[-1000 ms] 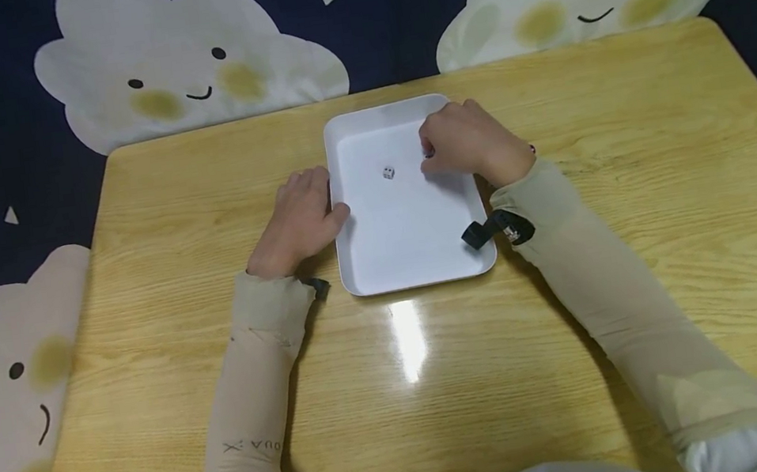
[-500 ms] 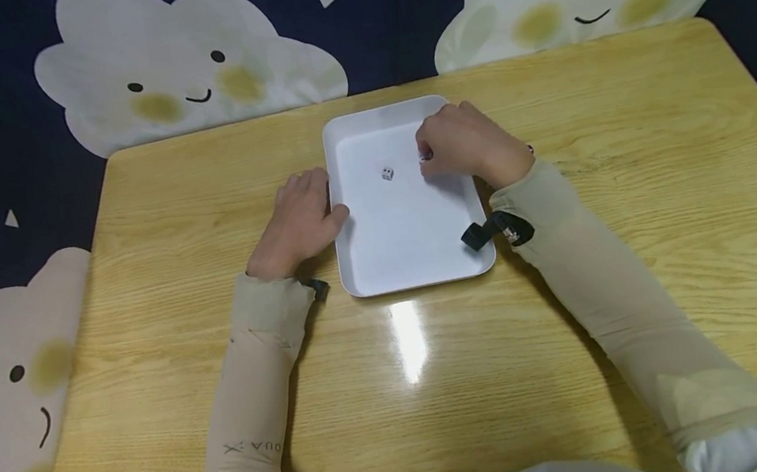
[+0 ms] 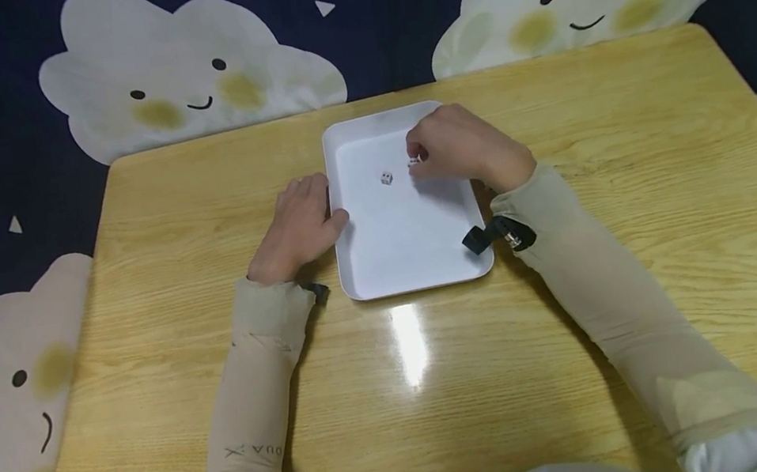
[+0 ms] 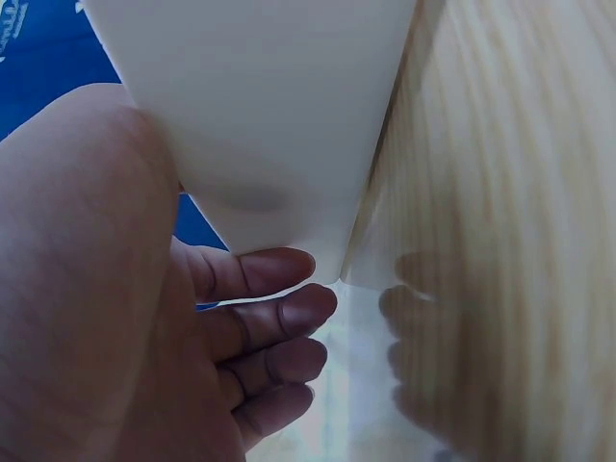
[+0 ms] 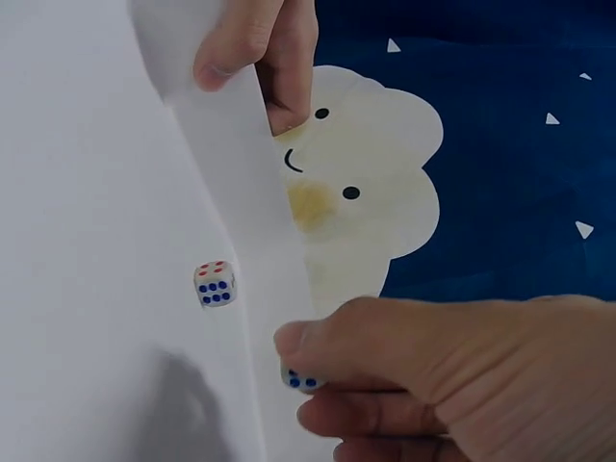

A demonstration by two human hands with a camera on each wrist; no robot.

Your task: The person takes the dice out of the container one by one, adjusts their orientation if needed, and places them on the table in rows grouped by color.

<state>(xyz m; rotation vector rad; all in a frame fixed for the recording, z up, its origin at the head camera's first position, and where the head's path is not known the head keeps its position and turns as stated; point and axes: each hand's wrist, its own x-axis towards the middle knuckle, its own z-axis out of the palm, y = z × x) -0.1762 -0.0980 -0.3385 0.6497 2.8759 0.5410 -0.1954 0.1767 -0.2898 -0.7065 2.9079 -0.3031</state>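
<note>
A white rectangular tray (image 3: pixel 416 251) lies on the table, with one die (image 3: pixel 387 178) on its floor left of the middle. Red and blue pips show on this die (image 5: pixel 215 284) in the right wrist view. My left hand (image 3: pixel 298 226) holds the tray's left side, thumb over the rim and fingers along the outer wall (image 4: pixel 260 106). Above the tray's upper right part, my right hand (image 3: pixel 470 146) pinches a second die (image 5: pixel 303 381) between thumb and fingers. Most of that die is covered by the fingertips; blue pips show on one face.
The wooden table (image 3: pixel 586 121) stretches out around the tray. Behind it and to the left hangs dark blue cloth with a cloud pattern (image 3: pixel 191 69). A black strap piece (image 3: pixel 478 239) from the right wrist hangs over the tray's right rim.
My right hand has moved slightly left over the tray with the pinched die, nearer the other die. The left hand keeps its hold on the tray; the head view has shifted a little.
</note>
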